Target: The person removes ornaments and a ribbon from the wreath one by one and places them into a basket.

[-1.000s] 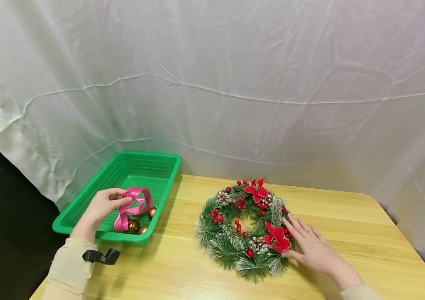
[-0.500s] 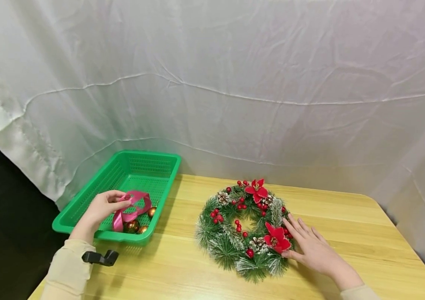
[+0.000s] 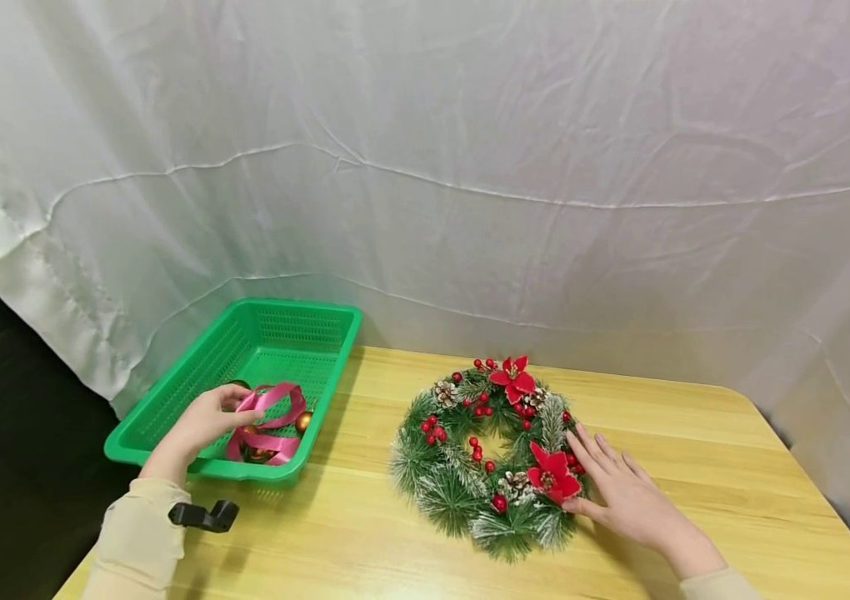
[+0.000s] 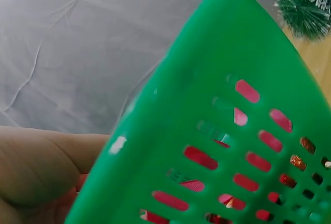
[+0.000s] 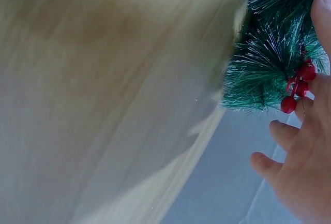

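Inside the near end of the green basket (image 3: 335, 392), my left hand (image 3: 203, 423) holds a loop of pink ribbon (image 3: 278, 446) between thumb and fingers. Part of the ribbon lies in loose coils over shiny copper-coloured balls, one of which (image 3: 303, 422) shows by the right wall. In the left wrist view, the basket's wall hides most of that hand, and pink ribbon (image 4: 245, 182) shows through the slots. My right hand (image 3: 623, 500) rests with spread, straight fingers on the right side of a green wreath (image 3: 447, 500) with red flowers, berries and pinecones, lying flat.
The wooden table (image 3: 702, 442) extends around the wreath and toward the right. A pale curtain (image 3: 470, 208) hangs behind the table. A dark surface (image 3: 5, 433) is at the far left. A black mount (image 3: 203, 515) sits on the left wrist.
The pink ribbon has sunk lower into the basket, its lower end now spread over the balls. My left hand has dipped slightly with it. The right hand and wreath stay in place.
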Demonstrator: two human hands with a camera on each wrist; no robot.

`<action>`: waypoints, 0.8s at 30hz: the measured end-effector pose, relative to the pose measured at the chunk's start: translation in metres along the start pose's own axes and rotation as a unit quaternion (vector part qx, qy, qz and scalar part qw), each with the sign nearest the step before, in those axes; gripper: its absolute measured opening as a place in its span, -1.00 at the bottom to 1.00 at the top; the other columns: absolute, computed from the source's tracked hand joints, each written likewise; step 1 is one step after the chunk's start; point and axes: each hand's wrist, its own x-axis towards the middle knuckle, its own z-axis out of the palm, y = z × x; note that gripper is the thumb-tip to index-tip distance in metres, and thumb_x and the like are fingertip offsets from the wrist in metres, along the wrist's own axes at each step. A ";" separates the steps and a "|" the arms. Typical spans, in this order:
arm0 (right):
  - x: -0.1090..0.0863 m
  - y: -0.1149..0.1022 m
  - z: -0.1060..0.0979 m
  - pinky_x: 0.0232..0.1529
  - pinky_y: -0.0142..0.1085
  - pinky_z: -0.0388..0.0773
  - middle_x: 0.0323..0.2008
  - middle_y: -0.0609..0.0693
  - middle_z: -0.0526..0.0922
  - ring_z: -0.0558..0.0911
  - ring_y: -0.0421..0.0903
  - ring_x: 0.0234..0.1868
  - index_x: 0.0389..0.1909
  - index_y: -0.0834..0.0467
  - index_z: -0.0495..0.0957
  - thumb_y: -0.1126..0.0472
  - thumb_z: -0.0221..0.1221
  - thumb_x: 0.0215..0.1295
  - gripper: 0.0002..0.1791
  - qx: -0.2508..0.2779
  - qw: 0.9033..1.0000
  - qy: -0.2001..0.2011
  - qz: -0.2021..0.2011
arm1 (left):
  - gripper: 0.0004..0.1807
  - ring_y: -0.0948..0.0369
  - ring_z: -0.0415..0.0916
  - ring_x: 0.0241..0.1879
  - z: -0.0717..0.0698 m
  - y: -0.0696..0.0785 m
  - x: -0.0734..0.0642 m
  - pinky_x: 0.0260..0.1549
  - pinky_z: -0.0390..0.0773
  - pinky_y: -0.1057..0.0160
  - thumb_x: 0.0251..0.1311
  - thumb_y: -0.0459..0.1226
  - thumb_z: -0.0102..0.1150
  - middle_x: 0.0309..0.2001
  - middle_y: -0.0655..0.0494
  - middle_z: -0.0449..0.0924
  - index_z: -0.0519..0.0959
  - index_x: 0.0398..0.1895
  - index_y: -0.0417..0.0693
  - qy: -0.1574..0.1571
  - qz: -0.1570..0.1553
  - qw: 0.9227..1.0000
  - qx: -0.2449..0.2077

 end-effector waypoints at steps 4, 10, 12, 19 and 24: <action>0.000 0.000 0.000 0.38 0.08 -0.33 0.51 0.01 -0.22 -0.07 0.23 0.44 0.52 0.02 -0.14 -0.35 0.06 0.21 0.01 0.001 1.000 0.001 -0.001 | -0.31 -0.20 0.43 -0.06 -0.001 0.002 -0.003 -0.19 0.50 -0.10 0.17 -0.12 0.30 -0.05 -0.39 0.47 0.31 0.16 -0.47 -0.001 -0.004 1.000 0.030; 0.000 0.001 -0.001 0.39 -0.05 -0.41 0.51 -0.03 -0.23 -0.07 0.21 0.45 0.52 0.04 -0.10 -0.34 0.06 0.21 0.00 -0.015 1.000 0.013 -0.012 | -0.25 -0.33 0.37 0.02 -0.003 0.003 -0.005 -0.12 0.46 -0.22 0.19 -0.10 0.26 0.04 -0.48 0.41 0.25 0.20 -0.53 -0.002 -0.012 0.997 0.080; 0.000 0.000 -0.002 0.39 -0.11 -0.44 0.51 -0.03 -0.21 -0.06 0.20 0.45 0.51 0.06 -0.07 -0.34 0.06 0.20 0.00 -0.022 0.999 0.019 -0.018 | -0.26 -0.37 0.33 0.05 -0.003 0.004 -0.005 -0.09 0.43 -0.25 0.22 -0.10 0.23 0.07 -0.51 0.38 0.26 0.20 -0.56 0.001 -0.007 0.994 0.110; 0.001 0.003 -0.004 0.37 -0.20 -0.55 0.51 0.00 -0.15 -0.08 0.18 0.45 0.51 0.09 -0.06 -0.29 0.09 0.22 -0.02 -0.022 0.998 0.039 -0.031 | -0.39 -0.33 0.26 0.15 0.011 0.021 -0.008 0.00 0.36 -0.30 0.22 -0.21 0.24 0.19 -0.44 0.31 0.36 0.22 -0.45 0.098 0.074 0.977 0.175; 0.003 0.006 -0.010 0.38 -0.07 -0.58 0.51 0.00 -0.17 -0.20 0.06 0.48 0.51 0.06 -0.08 -0.24 0.11 0.26 -0.05 -0.038 0.997 0.055 -0.036 | -0.40 -0.26 0.24 0.22 0.023 0.033 -0.006 0.10 0.29 -0.29 0.23 -0.19 0.23 0.28 -0.31 0.29 0.38 0.26 -0.32 0.166 0.143 0.954 0.203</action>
